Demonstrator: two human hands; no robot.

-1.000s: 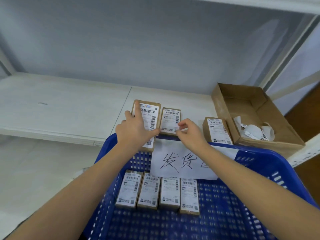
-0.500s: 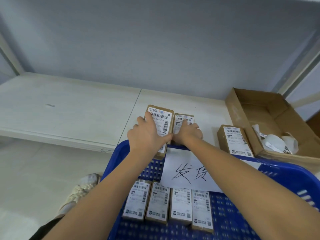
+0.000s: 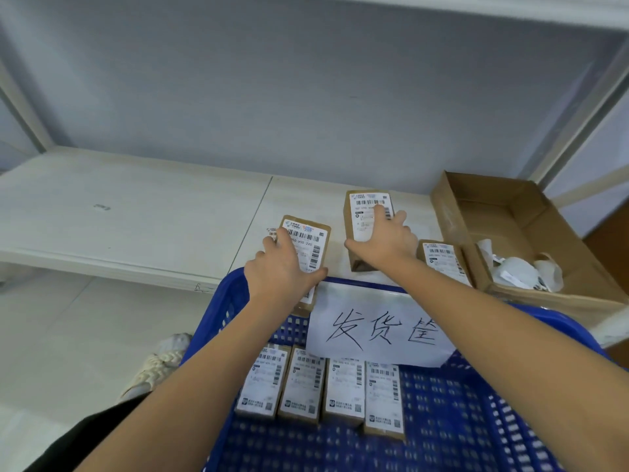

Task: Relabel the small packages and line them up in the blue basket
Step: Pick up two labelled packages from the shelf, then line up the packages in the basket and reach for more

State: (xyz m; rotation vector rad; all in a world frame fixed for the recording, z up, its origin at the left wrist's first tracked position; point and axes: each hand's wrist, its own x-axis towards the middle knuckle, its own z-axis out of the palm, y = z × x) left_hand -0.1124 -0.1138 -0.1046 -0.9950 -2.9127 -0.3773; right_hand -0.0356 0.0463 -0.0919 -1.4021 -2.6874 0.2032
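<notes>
Currently on the white shelf [image 3: 136, 212]: left hand [image 3: 282, 274] grasps a labelled brown package [image 3: 308, 247], thumb and fingers curled around its edges; barcode label reads "V05 220". At one o'clock from it, right hand [image 3: 384, 241] lies on a second package [image 3: 367, 212], fingers spread flat over its label, thumb out. Third package [image 3: 442, 258] at three o'clock, beside an open cardboard box [image 3: 510, 212] containing crumpled label backings [image 3: 520, 272]. Blue basket [image 3: 476, 420] at six o'clock: four relabelled packages [image 3: 323, 390] in a row; paper sign [image 3: 381, 328] handwritten "发货筐".
</notes>
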